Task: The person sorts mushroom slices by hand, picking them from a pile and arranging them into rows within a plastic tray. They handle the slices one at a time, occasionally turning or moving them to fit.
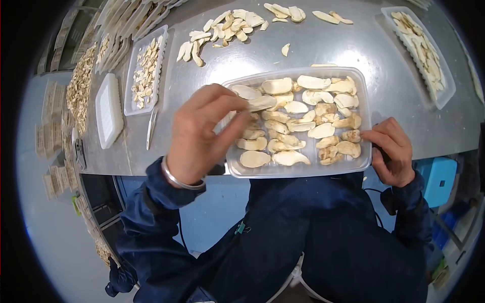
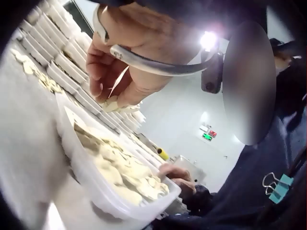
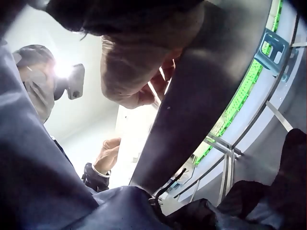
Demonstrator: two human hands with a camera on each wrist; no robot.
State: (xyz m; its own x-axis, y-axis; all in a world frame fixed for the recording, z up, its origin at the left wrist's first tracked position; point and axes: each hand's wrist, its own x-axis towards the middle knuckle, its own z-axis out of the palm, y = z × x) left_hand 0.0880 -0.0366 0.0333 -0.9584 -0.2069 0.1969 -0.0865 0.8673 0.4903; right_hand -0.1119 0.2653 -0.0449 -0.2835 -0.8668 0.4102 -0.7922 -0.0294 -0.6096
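Observation:
A clear plastic tray (image 1: 298,173) stands at the table's near edge, with rows of pale mushroom slices (image 1: 321,131) lying in it. Over its left end my left hand (image 1: 204,129), with a metal bangle at the wrist, pinches a mushroom slice (image 1: 262,103) between thumb and fingers. The left wrist view shows that hand (image 2: 117,81) above the tray (image 2: 115,201), pale slices at the fingertips. At the tray's right side my right hand (image 1: 393,151) grips the rim, index fingertip over it beside a browner mushroom piece (image 1: 351,135), thumb lower outside the wall.
Loose slices (image 1: 237,25) lie in heaps on the metal table (image 1: 202,81). Filled trays stand at the left (image 1: 132,101) and the far right (image 1: 442,101). Near an upturned white tray (image 1: 108,111) lies a knife (image 1: 151,129). Stacked trays (image 1: 121,30) rise at the back left.

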